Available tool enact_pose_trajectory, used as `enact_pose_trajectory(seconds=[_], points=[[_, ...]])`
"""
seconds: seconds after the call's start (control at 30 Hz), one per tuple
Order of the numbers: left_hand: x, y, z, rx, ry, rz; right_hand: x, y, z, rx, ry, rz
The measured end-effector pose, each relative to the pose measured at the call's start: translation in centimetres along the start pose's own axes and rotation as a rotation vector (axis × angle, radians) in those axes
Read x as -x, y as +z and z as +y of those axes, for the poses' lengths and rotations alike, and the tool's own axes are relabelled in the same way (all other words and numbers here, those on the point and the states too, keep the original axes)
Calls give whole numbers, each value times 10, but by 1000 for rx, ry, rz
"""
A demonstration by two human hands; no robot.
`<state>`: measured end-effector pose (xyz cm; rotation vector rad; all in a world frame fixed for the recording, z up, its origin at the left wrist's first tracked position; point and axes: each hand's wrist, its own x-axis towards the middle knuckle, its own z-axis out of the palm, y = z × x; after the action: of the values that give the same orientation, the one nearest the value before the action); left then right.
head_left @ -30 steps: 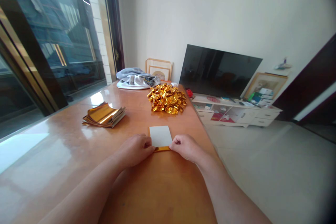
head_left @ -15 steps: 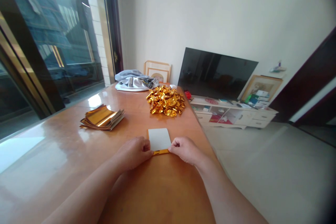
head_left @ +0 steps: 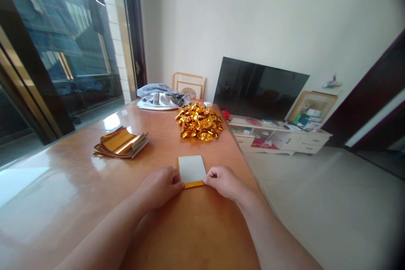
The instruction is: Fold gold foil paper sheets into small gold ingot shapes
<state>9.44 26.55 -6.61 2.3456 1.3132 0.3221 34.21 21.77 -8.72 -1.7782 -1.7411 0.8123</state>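
Observation:
A sheet of gold foil paper [head_left: 192, 168] lies on the table with its pale back facing up. Its near edge is folded over into a narrow gold strip. My left hand [head_left: 166, 182] is closed on the left end of that fold, thumb pressed at the corner. At the right end, my right hand [head_left: 220, 180] pinches the same fold between thumb and fingers. Beyond the sheet sits a heap of folded gold foil pieces [head_left: 200, 122]. To the left rests a stack of gold foil paper [head_left: 122, 142], slightly curled.
The glossy wooden table [head_left: 95, 202] runs away from me. Bundled grey cloth [head_left: 161, 97] lies at its far end, near leaning picture frames [head_left: 189, 86]. Right of the table, a television [head_left: 261, 88] stands behind a low white cabinet [head_left: 280, 137]. Glass doors [head_left: 76, 50] are on the left.
The folded strip along the near edge looks flatter and more even now. Both hands stay at its two ends. The camera view has shifted slightly.

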Motion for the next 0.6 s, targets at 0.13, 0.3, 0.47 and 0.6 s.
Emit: enact_pose_trajectory(seconds=[0.13, 0.3, 0.47, 0.6], points=[[-1, 1, -1, -17, 6, 11, 0, 0, 0, 9, 2, 11], [-2, 3, -3, -31, 16, 5, 0, 0, 0, 21, -6, 13], [-3, 4, -4, -39, 25, 11, 1, 0, 0, 40, -18, 19], [-2, 4, -3, -51, 28, 15, 1, 1, -1, 68, -30, 32]])
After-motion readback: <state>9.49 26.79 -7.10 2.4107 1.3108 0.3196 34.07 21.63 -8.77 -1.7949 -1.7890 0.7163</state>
